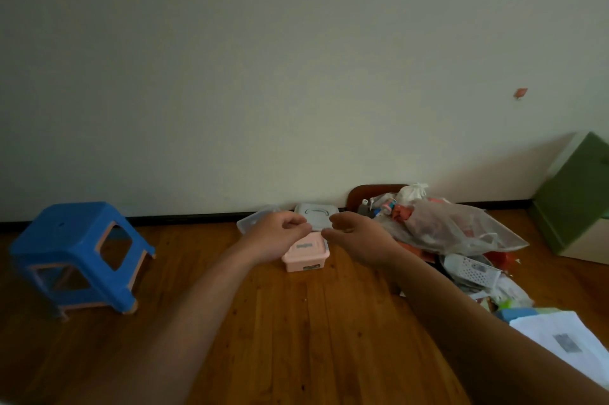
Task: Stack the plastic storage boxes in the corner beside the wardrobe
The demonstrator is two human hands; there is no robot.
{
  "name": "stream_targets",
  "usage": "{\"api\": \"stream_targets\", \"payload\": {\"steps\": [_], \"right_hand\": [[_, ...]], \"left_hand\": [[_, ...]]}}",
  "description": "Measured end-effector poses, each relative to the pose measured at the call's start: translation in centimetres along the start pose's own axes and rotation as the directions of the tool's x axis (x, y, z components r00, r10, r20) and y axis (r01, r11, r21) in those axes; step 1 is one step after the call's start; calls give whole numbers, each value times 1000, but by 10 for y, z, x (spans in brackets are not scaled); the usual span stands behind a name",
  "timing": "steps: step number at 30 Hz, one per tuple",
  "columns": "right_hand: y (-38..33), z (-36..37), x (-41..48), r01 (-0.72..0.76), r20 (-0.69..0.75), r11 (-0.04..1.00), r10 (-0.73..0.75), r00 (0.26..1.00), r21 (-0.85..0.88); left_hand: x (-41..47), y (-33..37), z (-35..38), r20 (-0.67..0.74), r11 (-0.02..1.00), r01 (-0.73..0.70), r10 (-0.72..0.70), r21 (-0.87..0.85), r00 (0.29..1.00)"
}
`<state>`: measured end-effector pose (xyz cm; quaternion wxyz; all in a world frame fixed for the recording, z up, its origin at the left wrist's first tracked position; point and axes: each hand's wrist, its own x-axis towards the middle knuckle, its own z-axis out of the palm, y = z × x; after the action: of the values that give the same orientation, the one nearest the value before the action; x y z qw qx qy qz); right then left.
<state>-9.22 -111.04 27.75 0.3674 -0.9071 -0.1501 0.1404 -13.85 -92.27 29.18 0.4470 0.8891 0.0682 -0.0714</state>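
head view: two bare hands out over the wood floor (296, 338), close together. left hand (276, 239) curled almost shut, right hand (359, 243) half curled, both at the edge of the grey box (317, 215) with a handle on its lid. cannot tell if gripping it or only touching. grey box far, by the wall, seeming to sit on the back of the pink box (306, 254). so maybe two boxes stacked already. clear box (250, 221) tilted on the left, not stacked yet. messy pile with a plastic bag (445, 230) on the right. blue stool (79, 253) far left. no wardrobe clearly seen.
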Motion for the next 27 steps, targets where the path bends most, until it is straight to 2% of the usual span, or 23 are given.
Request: {"api": "stream_targets", "payload": {"steps": [13, 19, 27], "right_hand": [[21, -23, 125, 1, 26, 1000, -1, 1000, -16], [47, -62, 202, 30, 44, 1000, -30, 999, -7], [90, -123, 299, -7, 104, 999, 4, 995, 34]], "left_hand": [[126, -15, -17, -118, 999, 47, -50, -22, 992], [212, -2, -3, -98, 996, 79, -82, -32, 992], [319, 23, 15, -121, 993, 112, -115, -32, 986]]}}
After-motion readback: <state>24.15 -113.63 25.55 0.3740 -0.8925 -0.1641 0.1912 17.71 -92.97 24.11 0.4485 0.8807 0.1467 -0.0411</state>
